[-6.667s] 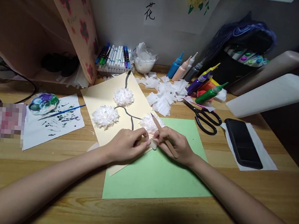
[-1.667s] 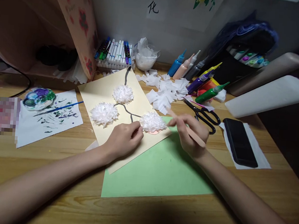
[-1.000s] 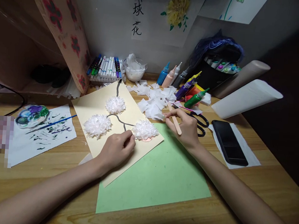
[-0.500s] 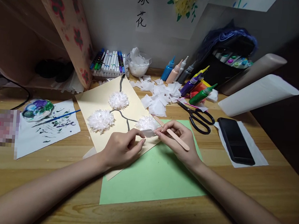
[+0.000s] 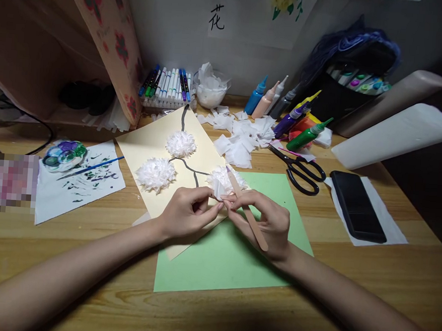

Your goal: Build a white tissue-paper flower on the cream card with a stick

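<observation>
Between my fingertips is a small piece of white tissue paper (image 5: 220, 189), pinched from both sides. My left hand (image 5: 187, 209) closes thumb and forefinger on its left edge. My right hand (image 5: 264, 220) pinches it too, while a wooden craft stick (image 5: 253, 222) lies slanted across the same hand, held among its fingers. Just beyond the fingertips is a fluffy white paper flower (image 5: 230, 177), partly covered by the tissue and stick. Two more such flowers, a left one (image 5: 156, 174) and an upper one (image 5: 181, 144), sit on the cream sheet (image 5: 143, 139) with dark painted stems.
Under the cream sheet lies green paper (image 5: 214, 268). Tissue squares (image 5: 241, 141) are heaped behind, near glue bottles (image 5: 255, 96) and a bowl (image 5: 211, 91). Black scissors (image 5: 300, 171) and a phone (image 5: 358, 208) lie right; a paint-smeared sheet (image 5: 102, 177) with a brush lies left.
The tissue has gone from lying flat between my fingers to standing folded upward. The craft stick has turned steeper in my right hand. The whole view has shifted slightly.
</observation>
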{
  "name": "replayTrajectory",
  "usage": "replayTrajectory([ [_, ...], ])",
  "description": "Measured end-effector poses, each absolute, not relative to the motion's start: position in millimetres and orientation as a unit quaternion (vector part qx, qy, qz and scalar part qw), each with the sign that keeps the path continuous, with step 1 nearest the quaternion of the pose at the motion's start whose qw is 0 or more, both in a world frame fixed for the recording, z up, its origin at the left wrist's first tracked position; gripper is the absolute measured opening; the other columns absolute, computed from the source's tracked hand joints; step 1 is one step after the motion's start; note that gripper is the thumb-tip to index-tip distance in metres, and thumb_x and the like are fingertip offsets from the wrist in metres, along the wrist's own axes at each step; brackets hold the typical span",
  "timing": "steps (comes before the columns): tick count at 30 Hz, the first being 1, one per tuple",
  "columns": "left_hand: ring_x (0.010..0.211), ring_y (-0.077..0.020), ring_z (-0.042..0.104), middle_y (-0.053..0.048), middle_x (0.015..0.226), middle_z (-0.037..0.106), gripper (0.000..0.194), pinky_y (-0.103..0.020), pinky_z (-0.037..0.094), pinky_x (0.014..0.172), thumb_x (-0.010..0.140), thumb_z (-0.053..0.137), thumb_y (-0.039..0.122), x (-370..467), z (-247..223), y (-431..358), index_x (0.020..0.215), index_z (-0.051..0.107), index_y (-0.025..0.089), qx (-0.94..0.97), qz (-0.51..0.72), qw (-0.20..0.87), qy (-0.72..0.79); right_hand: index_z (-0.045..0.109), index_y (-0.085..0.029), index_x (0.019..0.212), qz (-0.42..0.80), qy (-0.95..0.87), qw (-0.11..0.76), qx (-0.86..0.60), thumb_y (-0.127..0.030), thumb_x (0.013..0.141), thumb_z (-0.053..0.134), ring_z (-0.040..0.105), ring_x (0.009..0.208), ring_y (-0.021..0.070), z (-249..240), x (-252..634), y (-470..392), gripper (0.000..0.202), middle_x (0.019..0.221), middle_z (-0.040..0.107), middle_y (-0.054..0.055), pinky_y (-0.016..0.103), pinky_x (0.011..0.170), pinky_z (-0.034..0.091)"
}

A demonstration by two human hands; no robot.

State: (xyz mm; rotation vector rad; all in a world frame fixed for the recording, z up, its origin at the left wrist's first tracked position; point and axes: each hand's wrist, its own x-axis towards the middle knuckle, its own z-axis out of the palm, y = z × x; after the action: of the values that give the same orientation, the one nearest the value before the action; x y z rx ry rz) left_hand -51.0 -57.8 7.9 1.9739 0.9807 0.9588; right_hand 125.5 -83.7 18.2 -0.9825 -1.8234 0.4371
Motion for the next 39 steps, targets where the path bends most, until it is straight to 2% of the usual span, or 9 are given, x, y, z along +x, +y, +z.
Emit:
replayTrajectory([
  [8,0.044,-0.0047,0.028,0.009,0.047,0.032,0.011,-0.018,0.025,0.043,0.079,0.054,0.021,-52,7,-57,0.07,0.054,0.015,0.752,0.363,0.387,0.391,0.06,-0.023,0.085,0.133,-0.771,0.491,-0.384,-0.006,0.073,0.063,0.071,0.077,0.0188,19,124,-83,0.02,0.079,0.073,0.004,0.03,0.066,0.056],
  [16,0.044,-0.0051,0.03,0.009,0.048,0.034,0.009,-0.018,0.027,0.044,0.079,0.053,0.021,-53,10,-56,0.071,0.053,0.016,0.742,0.344,0.421,0.393,0.058,-0.021,0.079,0.184,-0.713,0.493,-0.464,-0.012,0.074,0.066,0.071,0.075,0.0189,23,127,-81,0.014,0.073,0.069,0.001,0.029,0.066,0.057],
  [22,0.044,-0.0048,0.029,0.009,0.048,0.032,0.015,-0.018,0.025,0.045,0.08,0.056,0.025,-51,8,-56,0.069,0.05,0.016,0.746,0.357,0.398,0.397,0.058,-0.021,0.081,0.149,-0.764,0.474,-0.413,-0.007,0.074,0.065,0.071,0.076,0.0183,22,125,-82,0.017,0.074,0.071,0.003,0.028,0.066,0.056],
  [31,0.043,-0.0045,0.03,0.01,0.047,0.033,0.005,-0.017,0.026,0.045,0.078,0.055,0.018,-51,7,-56,0.075,0.053,0.016,0.733,0.357,0.422,0.398,0.057,-0.02,0.088,0.105,-0.798,0.458,-0.378,-0.006,0.075,0.064,0.069,0.075,0.0176,17,125,-82,0.02,0.079,0.072,0.006,0.031,0.068,0.055],
  [39,0.044,-0.0042,0.03,0.01,0.048,0.035,0.009,-0.017,0.027,0.045,0.075,0.055,0.015,-53,10,-55,0.07,0.048,0.016,0.724,0.342,0.446,0.401,0.057,-0.021,0.079,0.157,-0.716,0.485,-0.477,-0.009,0.073,0.065,0.069,0.076,0.017,24,133,-73,0.015,0.077,0.068,0.001,0.028,0.067,0.055],
])
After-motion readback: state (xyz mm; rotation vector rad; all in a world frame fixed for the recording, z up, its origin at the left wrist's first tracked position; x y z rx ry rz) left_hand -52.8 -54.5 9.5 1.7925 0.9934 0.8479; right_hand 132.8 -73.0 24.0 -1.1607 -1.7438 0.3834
